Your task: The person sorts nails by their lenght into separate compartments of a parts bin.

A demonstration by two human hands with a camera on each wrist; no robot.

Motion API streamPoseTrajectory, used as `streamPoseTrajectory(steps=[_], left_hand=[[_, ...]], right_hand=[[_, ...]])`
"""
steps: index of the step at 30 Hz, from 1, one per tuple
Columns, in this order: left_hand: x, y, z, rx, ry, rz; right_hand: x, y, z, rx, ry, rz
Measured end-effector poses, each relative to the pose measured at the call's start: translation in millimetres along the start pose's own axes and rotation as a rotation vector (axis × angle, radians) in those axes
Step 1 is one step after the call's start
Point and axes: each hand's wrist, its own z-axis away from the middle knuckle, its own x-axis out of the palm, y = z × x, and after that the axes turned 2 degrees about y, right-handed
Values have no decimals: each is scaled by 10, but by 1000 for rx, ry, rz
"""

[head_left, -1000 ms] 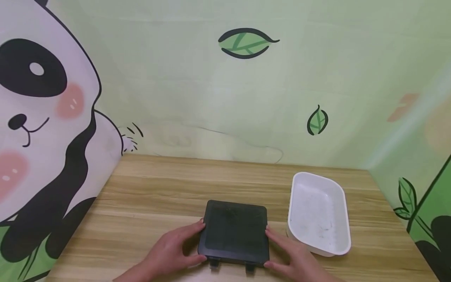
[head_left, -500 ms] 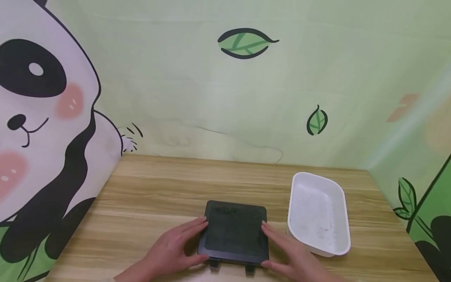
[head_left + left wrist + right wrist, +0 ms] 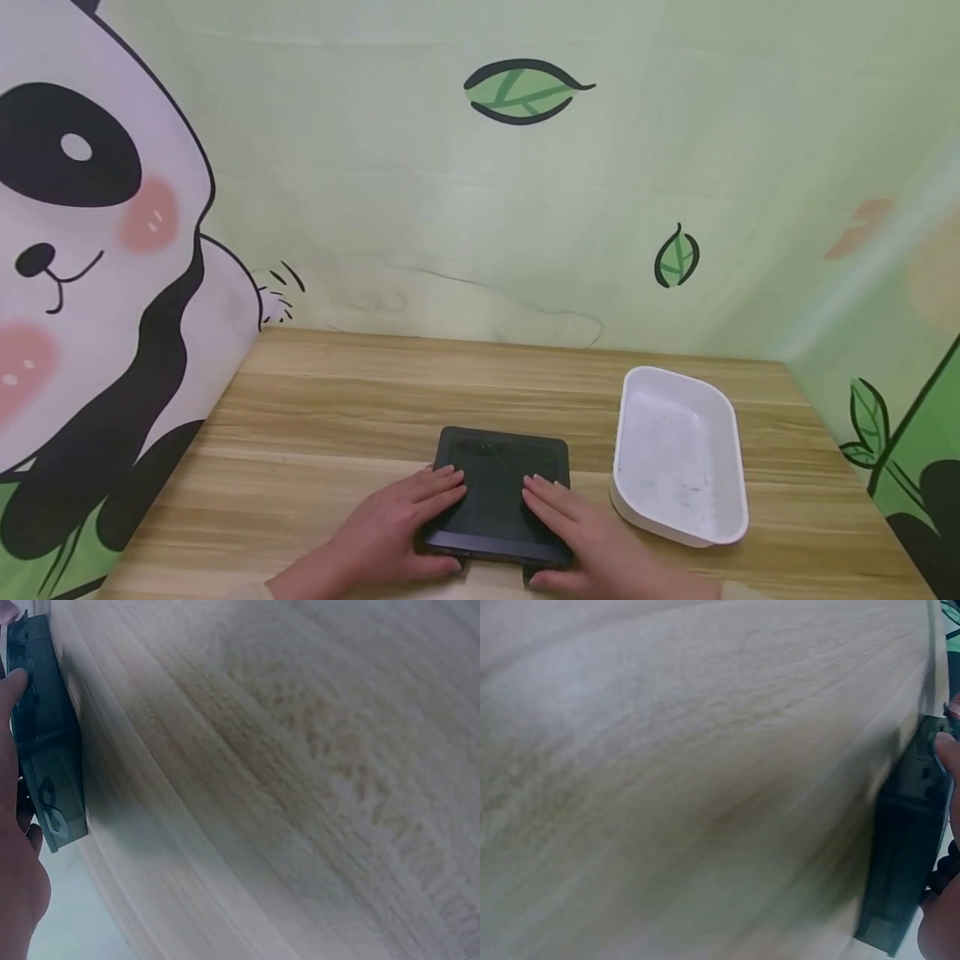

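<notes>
A flat, dark, see-through plastic case [image 3: 498, 525] lies on the wooden table, its lid down. Dark latches, the right latch [image 3: 529, 573] among them, stick out from its front edge. My left hand [image 3: 386, 525] rests on the lid's left side with fingers straight, its thumb at the front by the left latch. Mirroring it on the right side, my right hand [image 3: 592, 533] lays straight fingers on the lid, thumb near the right latch. Both wrist views show the case [image 3: 56, 780] side-on with a thumb against its front face. What is inside cannot be made out.
A white rectangular tray [image 3: 675, 458] stands on the table right of the case. Wood-grain tabletop [image 3: 360, 392] stretches behind and to the left. A green printed backdrop [image 3: 375, 167] with a panda and leaves closes off the back and sides.
Both hands have moved inward from the case's side edges. Their fingers now lie on top of the lid, and the thumbs have come to the front latches. The case has stayed in place.
</notes>
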Motion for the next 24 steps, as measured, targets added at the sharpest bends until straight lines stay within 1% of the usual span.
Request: streamPoseTrajectory(steps=[5,7,10,13,16,20,24], left_hand=[[22,-5,15,-8,-24,-13],[29,-3,13,-10,-27,-11],[40,-4,14,-5,-28,-9],[56,-8,15,10,-21,-10],[83,-14,15,41,10,-28],[129,-24,24,96,79,-75],[167,-31,33,136,141,-115]], right_hand=[[62,21,-9,29,-44,13],[68,31,-4,27,-52,26],[78,46,-3,4,-47,64],[92,63,-5,-33,-16,115],[107,76,-13,-64,13,162],[125,83,-30,-103,46,214],[130,83,-41,-142,80,254]])
